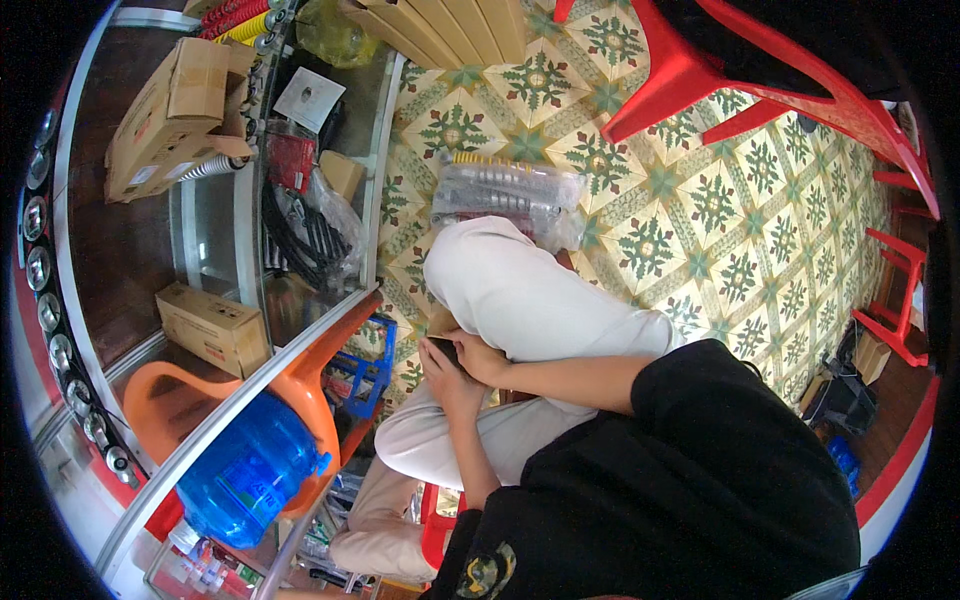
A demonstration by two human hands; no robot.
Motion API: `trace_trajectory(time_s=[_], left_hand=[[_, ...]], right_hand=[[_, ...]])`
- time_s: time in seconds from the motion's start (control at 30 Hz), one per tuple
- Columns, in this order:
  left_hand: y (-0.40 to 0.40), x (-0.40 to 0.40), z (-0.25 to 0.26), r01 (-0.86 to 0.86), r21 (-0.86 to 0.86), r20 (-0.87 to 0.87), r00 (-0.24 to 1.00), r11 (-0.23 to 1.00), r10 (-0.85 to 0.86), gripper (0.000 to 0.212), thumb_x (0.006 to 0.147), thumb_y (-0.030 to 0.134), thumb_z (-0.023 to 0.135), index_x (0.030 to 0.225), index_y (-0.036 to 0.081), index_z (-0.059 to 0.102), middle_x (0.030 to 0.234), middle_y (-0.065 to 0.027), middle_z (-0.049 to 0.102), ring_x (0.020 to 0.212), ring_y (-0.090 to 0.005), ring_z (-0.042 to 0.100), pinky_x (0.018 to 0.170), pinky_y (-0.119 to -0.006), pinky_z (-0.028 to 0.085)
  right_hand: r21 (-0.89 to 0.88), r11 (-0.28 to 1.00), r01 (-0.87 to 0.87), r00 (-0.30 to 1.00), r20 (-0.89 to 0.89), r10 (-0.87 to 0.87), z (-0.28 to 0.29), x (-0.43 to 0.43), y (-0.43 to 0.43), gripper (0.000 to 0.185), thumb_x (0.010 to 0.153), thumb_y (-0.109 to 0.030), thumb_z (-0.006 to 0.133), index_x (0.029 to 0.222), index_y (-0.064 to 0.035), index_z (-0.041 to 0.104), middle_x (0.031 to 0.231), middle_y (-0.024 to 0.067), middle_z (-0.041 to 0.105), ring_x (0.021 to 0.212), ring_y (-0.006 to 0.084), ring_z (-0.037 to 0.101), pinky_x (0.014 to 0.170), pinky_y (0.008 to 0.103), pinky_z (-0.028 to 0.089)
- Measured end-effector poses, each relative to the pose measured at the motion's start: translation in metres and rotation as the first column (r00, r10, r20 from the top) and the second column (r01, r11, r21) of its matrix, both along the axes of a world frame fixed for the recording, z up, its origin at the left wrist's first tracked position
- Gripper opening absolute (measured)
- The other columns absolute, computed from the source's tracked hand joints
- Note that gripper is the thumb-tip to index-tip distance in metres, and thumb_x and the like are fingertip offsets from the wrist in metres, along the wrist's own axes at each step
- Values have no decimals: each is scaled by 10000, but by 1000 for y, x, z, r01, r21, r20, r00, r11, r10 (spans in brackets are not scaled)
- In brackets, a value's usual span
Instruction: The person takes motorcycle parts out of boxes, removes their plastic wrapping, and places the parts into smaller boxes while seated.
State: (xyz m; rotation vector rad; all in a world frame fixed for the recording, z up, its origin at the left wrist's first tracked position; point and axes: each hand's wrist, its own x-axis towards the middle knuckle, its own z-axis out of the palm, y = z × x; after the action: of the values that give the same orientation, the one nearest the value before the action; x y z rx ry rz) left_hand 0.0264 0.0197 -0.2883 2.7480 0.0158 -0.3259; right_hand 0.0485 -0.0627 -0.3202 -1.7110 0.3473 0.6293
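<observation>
Both of my hands are together above my lap, around a small flat dark object [445,349] that looks like a phone. My left hand [448,381] supports it from the lower side, with fingers along its edge. On the other side my right hand [480,358] has its fingers at the object, partly hiding it. Beneath them are my legs in light trousers [540,292]. On the tiled floor beyond my knee lie plastic-wrapped shock absorbers [510,191], side by side, with yellow and dark springs.
A glass display cabinet [382,157] at left holds cardboard boxes [214,330], black hoses [300,240] and shock absorbers. An orange plastic chair [326,397] and a blue water jug [247,469] stand nearby. Red plastic chairs [675,67] are upper right. Another person's trouser leg [382,525] shows below.
</observation>
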Motion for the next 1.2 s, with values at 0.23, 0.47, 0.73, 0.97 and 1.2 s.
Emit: trace_trajectory(time_s=[0.23, 0.47, 0.73, 0.97, 1.2], left_hand=[[27, -5, -85, -576, -568, -327, 813, 588, 481, 1016, 595, 217, 773, 1393, 10, 180, 1336, -218, 320, 1181, -409, 340, 993, -456, 303], [-7, 15, -25, -162, 3, -80, 984, 987, 161, 1047, 553, 199, 800, 1393, 33, 198, 1274, -194, 354, 1150, -390, 333, 973, -455, 317], [-7, 21, -23, -214, 13, -104, 971, 977, 214, 1065, 468, 214, 817, 1357, 26, 263, 1291, -190, 357, 1122, -396, 364, 959, -454, 325], [-10, 25, -21, -213, 21, -149, 965, 977, 214, 1194, 375, 258, 870, 1363, 26, 240, 1272, -191, 353, 1138, -391, 349, 961, -461, 327], [-8, 30, -27, -211, 0, -117, 971, 977, 210, 1231, 340, 281, 883, 1360, 32, 241, 1272, -192, 350, 1129, -398, 347, 964, -464, 324]], right_hand=[[87, 978, -188, 819, 564, 107, 52, 10, -13, 249, 793, -65, 550, 1026, -92, 632, 1145, 128, 551, 1153, 276, 471, 922, 393, 413], [16, 952, 306, 669, 708, -227, 58, 158, -192, 137, 795, -61, 601, 920, -8, 618, 891, 123, 618, 842, 224, 605, 771, 320, 471], [-773, 620, -137, 952, 71, 299, -224, 163, -222, 659, 671, -198, 699, 1264, -123, 422, 1153, 144, 515, 1055, 349, 524, 827, 455, 465], [-801, 500, -329, 929, -179, 325, -251, 176, -206, 596, 683, -265, 704, 1209, -119, 465, 1166, 163, 505, 995, 350, 559, 796, 514, 471], [-731, 482, -484, 825, -197, 530, -248, 201, -233, 590, 658, -452, 698, 1082, -66, 556, 1010, 211, 574, 958, 332, 578, 813, 477, 466]])
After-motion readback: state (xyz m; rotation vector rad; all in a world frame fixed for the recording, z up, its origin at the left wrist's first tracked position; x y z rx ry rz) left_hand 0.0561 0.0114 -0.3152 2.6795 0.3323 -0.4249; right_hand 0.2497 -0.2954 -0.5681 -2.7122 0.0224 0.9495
